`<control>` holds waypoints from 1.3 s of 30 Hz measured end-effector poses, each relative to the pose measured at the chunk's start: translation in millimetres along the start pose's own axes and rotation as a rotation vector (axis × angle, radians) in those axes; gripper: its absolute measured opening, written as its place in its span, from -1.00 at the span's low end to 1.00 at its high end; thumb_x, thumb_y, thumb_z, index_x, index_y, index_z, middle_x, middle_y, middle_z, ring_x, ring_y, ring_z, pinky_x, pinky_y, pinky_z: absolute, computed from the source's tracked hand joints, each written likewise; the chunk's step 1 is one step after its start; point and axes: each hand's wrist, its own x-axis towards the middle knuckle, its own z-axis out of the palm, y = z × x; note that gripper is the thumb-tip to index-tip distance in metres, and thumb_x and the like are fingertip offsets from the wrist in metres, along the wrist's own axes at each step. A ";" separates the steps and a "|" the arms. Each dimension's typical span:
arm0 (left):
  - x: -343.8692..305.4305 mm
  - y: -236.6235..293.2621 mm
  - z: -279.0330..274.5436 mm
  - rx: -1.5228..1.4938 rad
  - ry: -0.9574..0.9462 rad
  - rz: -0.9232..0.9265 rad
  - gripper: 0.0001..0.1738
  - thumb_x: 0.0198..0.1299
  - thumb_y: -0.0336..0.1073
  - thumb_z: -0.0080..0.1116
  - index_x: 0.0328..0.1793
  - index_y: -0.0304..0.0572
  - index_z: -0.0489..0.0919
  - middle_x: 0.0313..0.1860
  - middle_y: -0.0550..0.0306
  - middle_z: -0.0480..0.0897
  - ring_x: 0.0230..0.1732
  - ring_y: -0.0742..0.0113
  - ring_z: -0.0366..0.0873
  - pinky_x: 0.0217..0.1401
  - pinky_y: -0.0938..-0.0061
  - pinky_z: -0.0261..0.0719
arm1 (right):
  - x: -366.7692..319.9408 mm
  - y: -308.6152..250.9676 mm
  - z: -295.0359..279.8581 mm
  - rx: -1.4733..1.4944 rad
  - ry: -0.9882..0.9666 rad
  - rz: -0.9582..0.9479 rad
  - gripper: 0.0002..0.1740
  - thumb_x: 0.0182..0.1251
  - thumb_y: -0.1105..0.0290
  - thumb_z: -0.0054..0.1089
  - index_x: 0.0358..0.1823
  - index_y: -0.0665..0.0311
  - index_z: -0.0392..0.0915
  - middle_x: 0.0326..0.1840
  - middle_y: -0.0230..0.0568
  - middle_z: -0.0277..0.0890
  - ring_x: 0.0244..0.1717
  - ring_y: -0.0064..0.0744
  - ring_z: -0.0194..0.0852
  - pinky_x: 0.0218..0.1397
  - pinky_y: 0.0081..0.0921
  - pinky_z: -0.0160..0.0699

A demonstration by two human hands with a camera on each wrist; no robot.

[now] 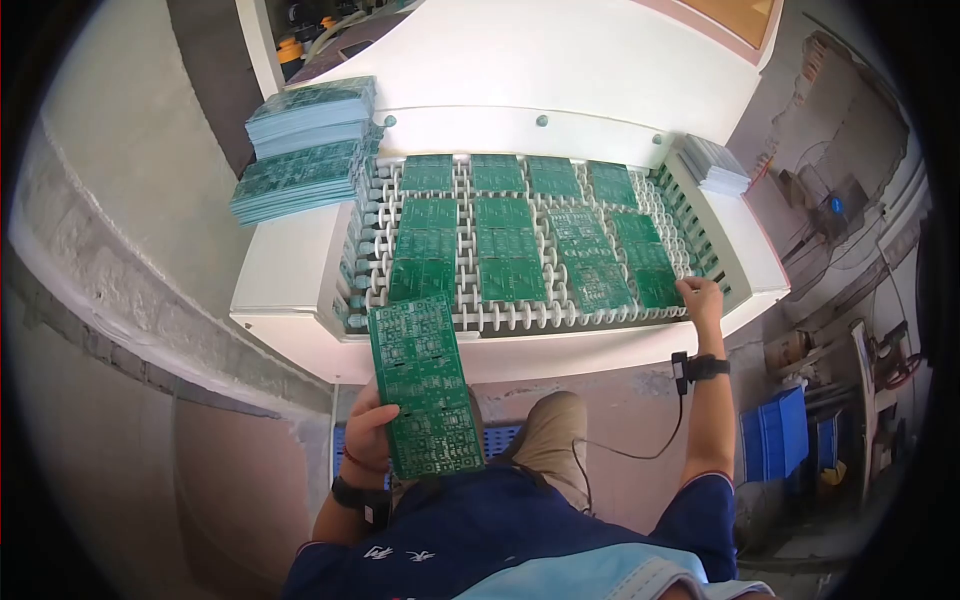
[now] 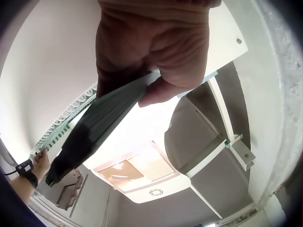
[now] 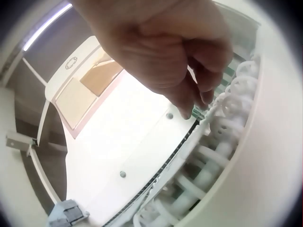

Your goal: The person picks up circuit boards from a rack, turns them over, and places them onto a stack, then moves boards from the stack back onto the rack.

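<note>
My left hand (image 1: 368, 428) grips a long green printed circuit board (image 1: 425, 385) by its left edge, thumb on its face, in front of the machine. The left wrist view shows this board (image 2: 97, 125) from a low angle, dark, between thumb and fingers. At the right end of the roller conveyor (image 1: 515, 318), my right hand (image 1: 703, 300) pinches near the outer edge of a circuit board (image 1: 652, 262) lying on the rollers. In the right wrist view its fingers (image 3: 184, 106) are curled down beside the white rollers, hiding most of the board's edge. Several more boards (image 1: 508, 240) lie in rows.
Tall stacks of boards (image 1: 305, 165) stand on the machine's left ledge; a smaller stack (image 1: 712, 165) sits on the right ledge. The white machine cover (image 1: 520, 60) rises behind the rollers. A cable (image 1: 640, 455) hangs from the right wrist. Blue bins (image 1: 775, 435) stand at right.
</note>
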 end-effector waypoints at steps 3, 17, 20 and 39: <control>2.4 -4.5 1.0 -0.016 -0.008 -0.041 -0.35 0.02 -0.46 -0.04 0.28 -0.51 0.12 0.15 -0.26 0.37 0.15 -0.01 0.40 0.19 0.20 0.40 | -30.6 -47.3 8.3 -0.066 -0.036 -0.268 -0.61 -0.09 0.21 0.37 -0.26 0.31 0.61 -0.19 -0.01 0.53 -0.22 -0.09 0.52 -0.18 -0.36 0.48; 1.8 -4.3 10.5 -0.026 0.006 -0.065 -0.39 0.06 -0.49 -0.04 0.28 -0.48 0.12 0.14 -0.26 0.39 0.14 0.00 0.42 0.16 0.18 0.44 | -71.9 -134.6 62.4 -0.253 -0.246 -0.336 -0.46 0.04 0.00 0.21 -0.12 0.33 0.49 -0.05 0.13 0.43 0.00 0.03 0.39 0.07 -0.19 0.33; 0.9 -6.7 1.3 0.005 0.054 -0.036 -0.42 0.08 -0.49 -0.04 0.27 -0.46 0.14 0.11 -0.22 0.41 0.10 0.04 0.45 0.14 0.23 0.46 | -80.9 -137.3 59.9 -0.196 -0.117 -0.422 -0.48 0.04 0.05 0.24 -0.11 0.34 0.50 -0.08 0.11 0.45 -0.04 0.02 0.42 0.03 -0.20 0.36; 13.1 -23.0 -18.8 0.184 0.208 -0.032 -0.61 0.18 -0.50 -0.03 0.15 -0.40 0.28 0.00 -0.03 0.50 -0.05 0.28 0.52 0.00 0.44 0.53 | -218.6 -177.8 68.7 0.975 -1.118 0.197 -0.83 0.20 0.38 0.20 -0.34 0.37 0.57 -0.62 -0.36 0.50 -0.62 -0.67 0.46 -0.60 -0.77 0.38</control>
